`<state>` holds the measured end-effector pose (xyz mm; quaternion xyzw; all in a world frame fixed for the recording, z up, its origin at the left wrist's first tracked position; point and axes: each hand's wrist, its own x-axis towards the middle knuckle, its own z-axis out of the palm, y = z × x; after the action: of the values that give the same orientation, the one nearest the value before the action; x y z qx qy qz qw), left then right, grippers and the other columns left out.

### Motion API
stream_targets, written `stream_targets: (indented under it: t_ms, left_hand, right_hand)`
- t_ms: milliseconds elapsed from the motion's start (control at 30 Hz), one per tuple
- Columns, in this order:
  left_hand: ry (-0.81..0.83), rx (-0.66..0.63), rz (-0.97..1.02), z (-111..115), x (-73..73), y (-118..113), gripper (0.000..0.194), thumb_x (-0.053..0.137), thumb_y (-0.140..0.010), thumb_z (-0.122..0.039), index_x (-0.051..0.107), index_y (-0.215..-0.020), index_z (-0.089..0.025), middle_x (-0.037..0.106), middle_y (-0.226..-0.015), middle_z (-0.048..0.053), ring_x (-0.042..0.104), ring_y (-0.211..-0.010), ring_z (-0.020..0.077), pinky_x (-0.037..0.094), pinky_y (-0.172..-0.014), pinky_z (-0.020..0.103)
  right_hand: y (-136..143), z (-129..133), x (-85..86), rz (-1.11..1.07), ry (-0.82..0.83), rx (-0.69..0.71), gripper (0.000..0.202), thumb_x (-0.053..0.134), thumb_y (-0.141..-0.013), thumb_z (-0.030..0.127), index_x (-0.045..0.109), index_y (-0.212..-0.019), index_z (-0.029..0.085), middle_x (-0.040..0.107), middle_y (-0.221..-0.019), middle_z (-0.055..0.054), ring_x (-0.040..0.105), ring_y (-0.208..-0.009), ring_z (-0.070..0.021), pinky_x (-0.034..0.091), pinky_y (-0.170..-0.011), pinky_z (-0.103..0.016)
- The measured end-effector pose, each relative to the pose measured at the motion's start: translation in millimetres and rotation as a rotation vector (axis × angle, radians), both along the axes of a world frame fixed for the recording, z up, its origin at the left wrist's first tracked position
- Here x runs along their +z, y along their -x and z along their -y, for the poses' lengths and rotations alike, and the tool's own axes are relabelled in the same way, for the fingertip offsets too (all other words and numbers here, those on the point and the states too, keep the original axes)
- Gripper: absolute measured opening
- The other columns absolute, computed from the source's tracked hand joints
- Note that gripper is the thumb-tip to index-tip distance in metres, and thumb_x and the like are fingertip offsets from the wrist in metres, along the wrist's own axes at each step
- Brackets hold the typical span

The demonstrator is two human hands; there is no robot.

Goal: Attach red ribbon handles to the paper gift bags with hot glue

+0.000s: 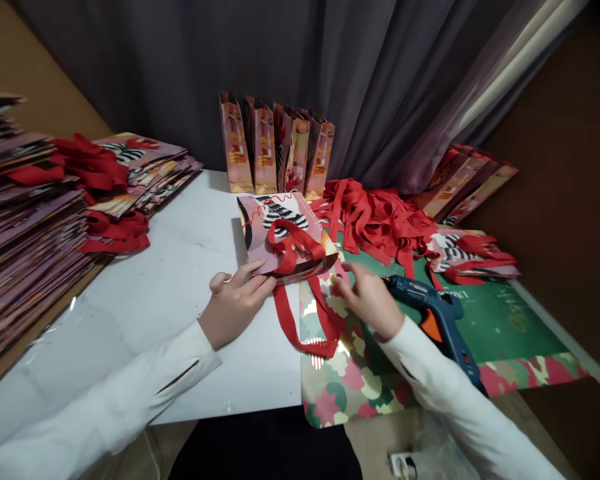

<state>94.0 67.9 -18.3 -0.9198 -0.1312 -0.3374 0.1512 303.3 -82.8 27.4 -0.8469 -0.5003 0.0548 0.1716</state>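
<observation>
A flattened paper gift bag (260, 241) with a zebra-stripe print lies on the table in front of me, its open mouth toward me. My left hand (243, 303) grips the near left edge of its mouth. One red ribbon handle (293, 240) lies across the bag; another red ribbon loop (310, 348) hangs from the mouth onto the table. My right hand (375, 300) is just right of the bag's near corner, thumb and forefinger apart, with nothing seen between them. Beside it lies a dark blue glue gun (443, 310) with an orange trigger, nozzle pointing toward that hand.
A heap of red ribbons (380, 220) lies behind the glue gun. Several bags (265, 150) stand upright at the back; more bags (467, 180) lean at right. Tall stacks of flat bags (25, 253) fill the left. A green camouflage-edged sheet (495, 320) covers the table's right part.
</observation>
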Motion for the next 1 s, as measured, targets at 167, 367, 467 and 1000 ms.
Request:
stream_targets:
  t_ms: [167, 367, 467, 1000]
  left_hand:
    - [0.021, 0.011, -0.003, 2, 2.0, -1, 0.019, 0.05, -0.089, -0.006, 0.059, -0.096, -0.021, 0.074, -0.086, -0.002, 0.061, -0.112, 0.0217, 0.023, -0.075, 0.04]
    - [0.014, 0.1, -0.129, 7, -1.7, -1, 0.017, 0.048, -0.09, -0.007, 0.06, -0.093, -0.019, 0.072, -0.097, 0.005, 0.053, -0.123, 0.0213, 0.026, -0.078, 0.04]
    - [-0.008, 0.146, -0.241, 9, -6.7, -1, 0.022, 0.044, -0.09, -0.004, 0.062, -0.092, -0.017, 0.07, -0.1, 0.009, 0.045, -0.131, 0.021, 0.028, -0.082, 0.039]
    - [0.133, 0.146, -0.299, 6, -4.6, -3, 0.043, 0.038, -0.082, 0.004, 0.065, -0.104, -0.02, 0.07, -0.11, 0.01, 0.038, -0.135, 0.0248, 0.027, -0.091, 0.043]
  right_hand:
    - [27, -35, -13.5, 0.113, 0.204, -0.052, 0.029, 0.04, -0.096, 0.036, 0.06, -0.108, 0.018, 0.072, -0.091, -0.011, 0.069, -0.081, -0.0255, 0.041, -0.062, -0.03]
    - [28, 4, 0.2, 0.145, 0.442, 0.141, 0.026, 0.04, -0.092, 0.017, 0.065, -0.09, 0.018, 0.072, -0.084, -0.011, 0.069, -0.078, -0.0236, 0.037, -0.06, -0.029]
    - [27, 12, 6.7, 0.181, 0.367, 0.104, 0.032, 0.04, -0.087, 0.008, 0.06, -0.11, 0.016, 0.072, -0.088, -0.01, 0.068, -0.079, -0.0222, 0.038, -0.06, -0.028]
    - [46, -99, -29.9, -0.14, 0.075, 0.448, 0.024, 0.044, -0.095, 0.024, 0.064, -0.108, 0.017, 0.069, -0.109, -0.011, 0.064, -0.101, -0.023, 0.049, -0.085, -0.032]
